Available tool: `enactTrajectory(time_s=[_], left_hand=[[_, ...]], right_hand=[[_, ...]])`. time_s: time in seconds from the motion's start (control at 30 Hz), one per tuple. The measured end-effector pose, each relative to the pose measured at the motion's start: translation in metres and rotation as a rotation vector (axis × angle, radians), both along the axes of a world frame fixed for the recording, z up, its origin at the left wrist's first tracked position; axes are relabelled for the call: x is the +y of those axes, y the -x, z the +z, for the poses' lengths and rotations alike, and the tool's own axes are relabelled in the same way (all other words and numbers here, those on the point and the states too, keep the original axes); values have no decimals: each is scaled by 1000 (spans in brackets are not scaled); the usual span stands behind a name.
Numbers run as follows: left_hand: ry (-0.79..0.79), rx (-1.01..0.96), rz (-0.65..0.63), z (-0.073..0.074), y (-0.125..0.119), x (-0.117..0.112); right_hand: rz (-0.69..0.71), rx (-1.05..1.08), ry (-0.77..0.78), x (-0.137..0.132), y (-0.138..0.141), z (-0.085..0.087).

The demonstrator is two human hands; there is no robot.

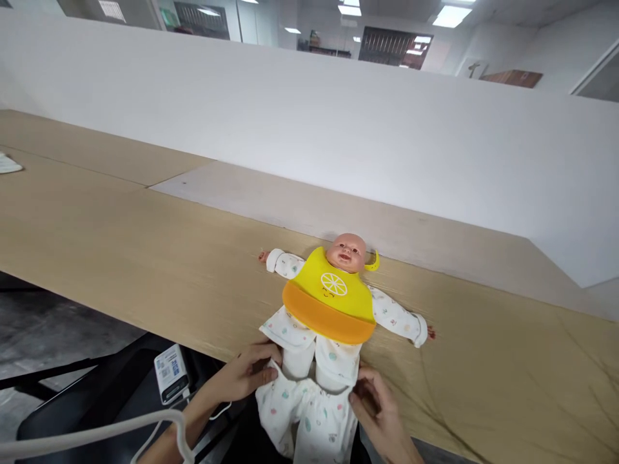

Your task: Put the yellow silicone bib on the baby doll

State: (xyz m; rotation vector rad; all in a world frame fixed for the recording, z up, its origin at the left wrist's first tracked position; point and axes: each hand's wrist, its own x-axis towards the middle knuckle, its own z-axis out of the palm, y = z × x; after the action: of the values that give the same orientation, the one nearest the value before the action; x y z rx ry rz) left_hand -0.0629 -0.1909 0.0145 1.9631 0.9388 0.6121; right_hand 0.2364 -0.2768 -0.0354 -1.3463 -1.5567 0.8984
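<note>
Left hand [240, 375] and right hand [376, 407] pinch opposite sides of white cotton baby trousers [309, 425] at the vinyl doll's [345, 252] thighs.

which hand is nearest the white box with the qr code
The left hand; the right hand sits on the far side of the doll's trousers from the white box.

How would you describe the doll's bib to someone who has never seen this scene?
On the wooden table lies a baby doll on its back. Its bib is yellow silicone with a white citrus-slice emblem and an orange pocket along the lower edge.
</note>
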Motion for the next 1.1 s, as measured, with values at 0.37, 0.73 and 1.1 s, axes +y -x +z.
enactTrajectory(time_s=[0.37, 0.73, 1.1], left_hand=[[-98, -123, 233, -19, -6, 15], [-434, 104, 321, -23, -18, 11], [-764, 56, 476, -21, -23, 9]], right_hand=[[116, -451, -523, 7, 13, 36], [-170, -532, -412, 14, 15, 20], [-140, -408, -276, 19, 10, 10]])
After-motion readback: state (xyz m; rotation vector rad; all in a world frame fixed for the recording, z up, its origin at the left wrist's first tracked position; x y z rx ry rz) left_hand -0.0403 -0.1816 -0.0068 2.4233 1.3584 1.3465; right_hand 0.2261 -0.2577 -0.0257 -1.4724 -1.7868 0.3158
